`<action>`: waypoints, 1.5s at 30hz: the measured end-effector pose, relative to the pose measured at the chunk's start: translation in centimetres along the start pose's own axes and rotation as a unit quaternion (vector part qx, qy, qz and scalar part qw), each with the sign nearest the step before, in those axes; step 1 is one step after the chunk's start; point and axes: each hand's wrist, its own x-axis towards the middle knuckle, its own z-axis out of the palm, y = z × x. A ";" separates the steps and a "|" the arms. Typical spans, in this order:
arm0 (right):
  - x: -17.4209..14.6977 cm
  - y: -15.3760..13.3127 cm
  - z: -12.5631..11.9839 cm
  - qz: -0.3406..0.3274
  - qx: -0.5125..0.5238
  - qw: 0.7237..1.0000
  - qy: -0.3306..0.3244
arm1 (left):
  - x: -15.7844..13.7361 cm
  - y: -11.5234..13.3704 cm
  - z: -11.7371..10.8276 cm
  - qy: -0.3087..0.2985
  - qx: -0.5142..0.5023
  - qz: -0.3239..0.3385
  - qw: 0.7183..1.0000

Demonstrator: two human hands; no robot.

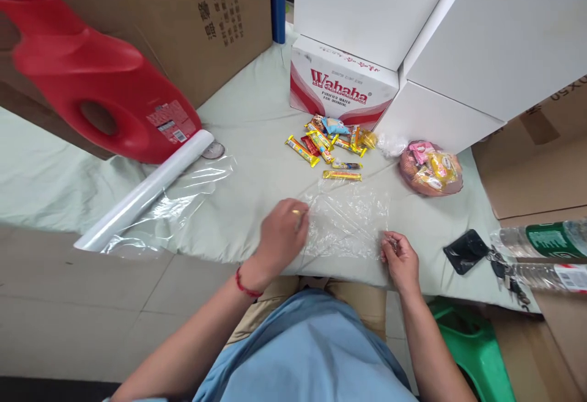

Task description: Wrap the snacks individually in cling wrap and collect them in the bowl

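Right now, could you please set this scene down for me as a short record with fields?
Left hand grip: curled at the left edge of the clear plastic sheet; hold unclear
Right hand grip: pinching the sheet's right edge
Beyond the sheet: yellow-wrapped snack bars and other packets, before the Wahaha water carton
Right of bars: reddish bowl holding wrapped snacks
Far left: roll of clear plastic film, beside the red jug
Far right: black pouch, keys, two plastic bottles lying down
Surface: pale green cloth
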 end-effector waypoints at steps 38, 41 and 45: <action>6.2 -1.8 3.1 -0.362 -0.374 0.841 -0.144 | 1.0 -4.8 1.9 -0.126 0.198 0.053 0.971; 8.2 -1.9 1.1 -0.335 -0.395 0.852 -0.082 | 1.0 -5.8 1.4 -0.149 0.201 0.052 0.967; 12.4 -5.2 2.0 -0.333 -0.387 0.860 -0.020 | 1.1 -5.6 1.1 -0.147 0.196 0.050 0.968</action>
